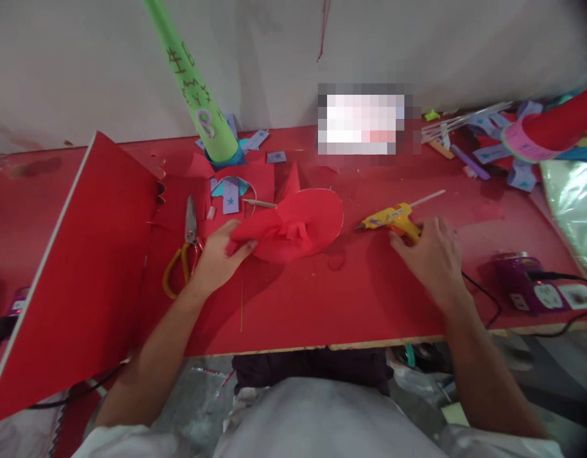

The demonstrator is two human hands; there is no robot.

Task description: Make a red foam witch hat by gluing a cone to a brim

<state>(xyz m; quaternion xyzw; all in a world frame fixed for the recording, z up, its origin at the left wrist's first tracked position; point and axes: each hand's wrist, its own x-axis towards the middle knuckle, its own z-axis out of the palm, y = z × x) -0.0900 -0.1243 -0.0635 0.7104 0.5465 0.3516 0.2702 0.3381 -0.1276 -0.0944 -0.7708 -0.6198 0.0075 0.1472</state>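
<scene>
My left hand (221,257) grips the narrow end of a red paper cone (255,230), thumb on the near side. The cone joins a round red paper disc (322,222) that faces me, with folded paper tabs at its middle. My right hand (431,261) is around the handle of a yellow hot glue gun (393,219), its nozzle pointing left toward the disc. A clear glue stick (429,197) sticks out of the gun's back. Part of the handle is hidden by my fingers. Scissors (191,222) with yellow handles lie beside my left hand.
A tall green cone (198,95) stands at the back left. A red board (88,267) rises at the left. Purple power socket (526,286) and cords are at right. A red cone (570,121), glue sticks (465,119) and plastic sheets (572,210) lie back right.
</scene>
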